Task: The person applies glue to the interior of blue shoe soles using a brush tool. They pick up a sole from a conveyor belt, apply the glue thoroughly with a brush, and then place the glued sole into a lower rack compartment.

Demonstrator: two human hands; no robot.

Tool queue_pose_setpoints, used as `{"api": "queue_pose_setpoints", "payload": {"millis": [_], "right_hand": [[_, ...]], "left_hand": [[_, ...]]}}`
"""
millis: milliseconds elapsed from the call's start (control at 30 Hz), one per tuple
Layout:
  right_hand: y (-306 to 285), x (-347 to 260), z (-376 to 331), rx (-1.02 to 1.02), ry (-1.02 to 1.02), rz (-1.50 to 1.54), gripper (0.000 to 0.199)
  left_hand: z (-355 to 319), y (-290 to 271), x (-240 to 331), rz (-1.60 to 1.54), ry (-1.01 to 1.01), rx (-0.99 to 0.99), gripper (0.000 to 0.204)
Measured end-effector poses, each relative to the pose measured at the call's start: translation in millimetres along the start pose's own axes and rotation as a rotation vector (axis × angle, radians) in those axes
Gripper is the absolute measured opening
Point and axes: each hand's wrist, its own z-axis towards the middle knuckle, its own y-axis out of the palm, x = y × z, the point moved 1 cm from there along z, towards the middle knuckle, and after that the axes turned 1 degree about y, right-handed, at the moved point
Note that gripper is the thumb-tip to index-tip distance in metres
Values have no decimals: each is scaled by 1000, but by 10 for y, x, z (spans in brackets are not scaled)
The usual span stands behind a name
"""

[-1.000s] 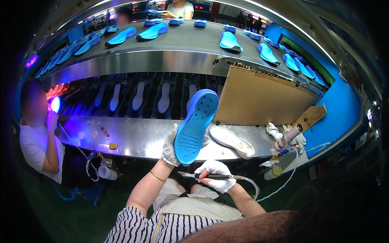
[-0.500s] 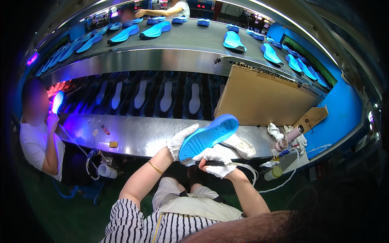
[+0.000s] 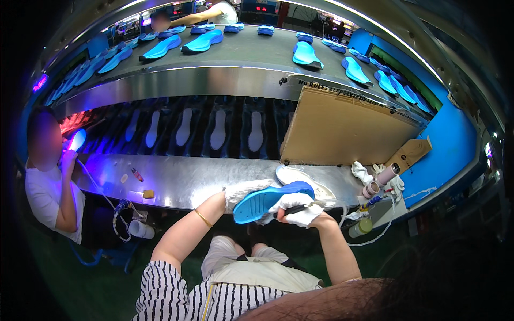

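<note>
My left hand (image 3: 242, 195), in a white glove, grips a blue shoe sole (image 3: 257, 207) by its far edge. The sole is held tilted just over the near edge of the metal bench (image 3: 187, 187). My right hand (image 3: 301, 208), also gloved with some fingertips bare, is closed around a dark-handled brush (image 3: 294, 209) with a pale tube running from it. The brush's tip lies close against the sole's near side, mostly hidden by my fingers. A white shoe sole (image 3: 316, 188) rests on the bench behind my right hand, partly covered by it.
A cardboard sheet (image 3: 342, 128) leans at the bench's back right. Pink spools (image 3: 370, 189), white gloves and a jar (image 3: 361, 228) stand at the right. Beyond, a conveyor belt (image 3: 251, 51) carries several blue soles. A co-worker (image 3: 53, 187) sits at the left holding a sole.
The blue sole has tipped flatter and come lower. My right hand has shifted slightly right and turned with the brush. More of the white sole shows behind.
</note>
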Motion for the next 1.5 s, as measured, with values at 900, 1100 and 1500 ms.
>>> {"api": "queue_pose_setpoints", "payload": {"millis": [900, 1100, 1500], "right_hand": [[625, -256, 112, 340, -373, 183, 11], [489, 43, 271, 752, -178, 227, 7], [-24, -67, 498, 899, -558, -320, 19]], "left_hand": [[37, -74, -593, -505, 761, 84, 44], [2, 143, -655, -450, 711, 122, 48], [-92, 270, -533, -490, 619, -19, 55]]}}
